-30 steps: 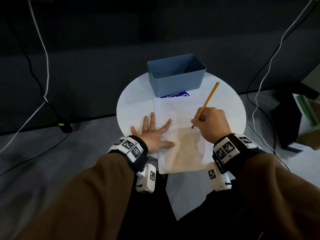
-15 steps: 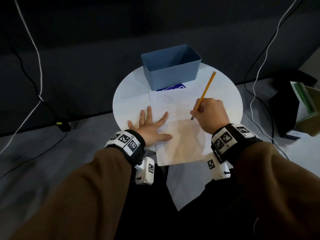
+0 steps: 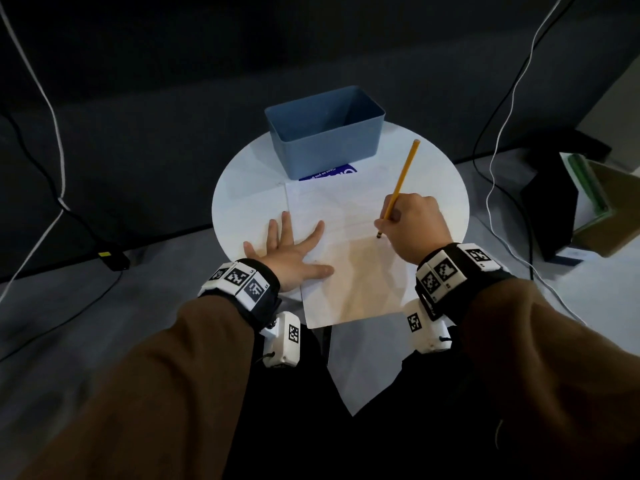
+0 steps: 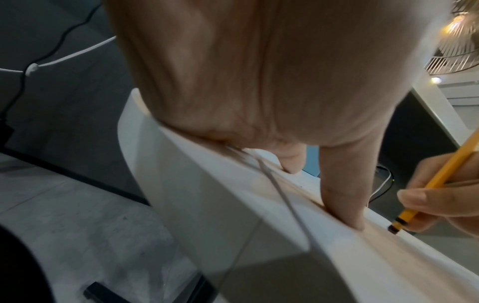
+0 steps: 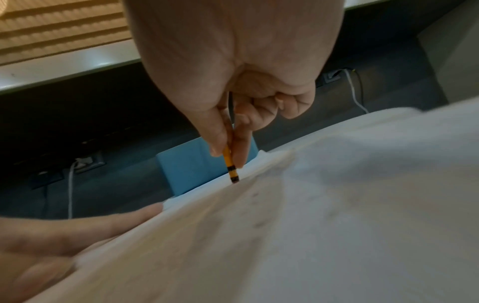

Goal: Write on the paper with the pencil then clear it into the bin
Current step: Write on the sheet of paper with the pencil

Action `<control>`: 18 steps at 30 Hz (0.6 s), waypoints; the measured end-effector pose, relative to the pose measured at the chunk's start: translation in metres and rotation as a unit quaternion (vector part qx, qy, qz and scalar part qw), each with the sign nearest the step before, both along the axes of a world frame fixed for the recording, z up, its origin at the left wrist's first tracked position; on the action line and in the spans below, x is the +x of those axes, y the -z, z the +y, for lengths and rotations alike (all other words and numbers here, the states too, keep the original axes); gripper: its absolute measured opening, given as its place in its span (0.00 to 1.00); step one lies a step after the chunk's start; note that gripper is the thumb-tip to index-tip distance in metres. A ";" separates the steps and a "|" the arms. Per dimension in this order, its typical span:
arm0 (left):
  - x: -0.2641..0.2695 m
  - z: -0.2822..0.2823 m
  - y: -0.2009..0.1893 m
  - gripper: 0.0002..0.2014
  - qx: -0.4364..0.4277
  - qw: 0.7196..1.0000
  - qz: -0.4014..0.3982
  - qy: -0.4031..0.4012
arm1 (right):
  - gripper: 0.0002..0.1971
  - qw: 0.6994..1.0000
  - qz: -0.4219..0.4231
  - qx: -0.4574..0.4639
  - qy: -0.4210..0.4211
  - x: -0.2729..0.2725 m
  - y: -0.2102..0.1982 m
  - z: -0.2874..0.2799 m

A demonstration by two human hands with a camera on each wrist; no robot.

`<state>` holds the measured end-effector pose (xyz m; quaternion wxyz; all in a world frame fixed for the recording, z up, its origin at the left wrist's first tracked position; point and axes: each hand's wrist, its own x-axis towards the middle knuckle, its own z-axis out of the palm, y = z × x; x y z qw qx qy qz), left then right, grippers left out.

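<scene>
Worktop (image 3: 242, 188), round and white, carried every item under inspection. Bin (image 3: 325, 133), blue and rectangular, stood at the far side of the worktop with its open top up; nothing was seen inside it. A blue label (image 3: 329, 174) with white print lay partly under the bin's near wall. Paper (image 3: 346, 271), a white sheet with faint ruled lines, lay flat just in front of the bin, and its near edge overhung the worktop rim toward the person.

Left hand (image 3: 291, 252) lay palm down with straight, spread fingers. Its thumb and forefinger pressed the left margin of the paper, while the remaining fingers rested on bare worktop beside the sheet. The left wrist view confirmed a fingertip (image 4: 344, 213) bearing down on the sheet.

Right hand (image 3: 412, 230) was curled round the pencil (image 3: 401, 181), pinching it low on the shaft between thumb and fingers. The pencil was yellow with black bands near the tip and leaned away from the person toward the far right. Its tip (image 5: 234, 181) met the paper right of the sheet's centre. Whether marks had been made at the tip could not be determined owing to blur.
</scene>
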<state>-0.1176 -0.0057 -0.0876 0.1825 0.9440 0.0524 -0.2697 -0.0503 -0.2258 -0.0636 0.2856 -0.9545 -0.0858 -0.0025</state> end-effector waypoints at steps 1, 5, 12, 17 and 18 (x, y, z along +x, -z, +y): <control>0.000 0.001 0.000 0.44 0.001 1.000 -0.001 0.000 | 0.08 1.000 -0.002 -0.003 0.012 0.002 -0.001 -0.004; 0.000 0.000 0.001 0.44 0.004 1.000 -0.001 0.000 | 0.07 0.999 -0.009 0.028 0.018 0.003 -0.002 -0.010; -0.001 -0.001 -0.001 0.44 0.002 1.000 -0.004 -0.005 | 0.08 0.998 0.011 0.032 -0.048 -0.002 0.002 0.006; 0.000 0.000 -0.001 0.44 0.003 1.000 -0.001 -0.001 | 0.08 1.000 0.005 0.017 0.018 0.007 -0.004 -0.022; 0.000 0.000 0.000 0.44 0.006 1.000 -0.001 0.001 | 0.08 1.000 0.001 0.019 0.023 0.008 -0.006 -0.026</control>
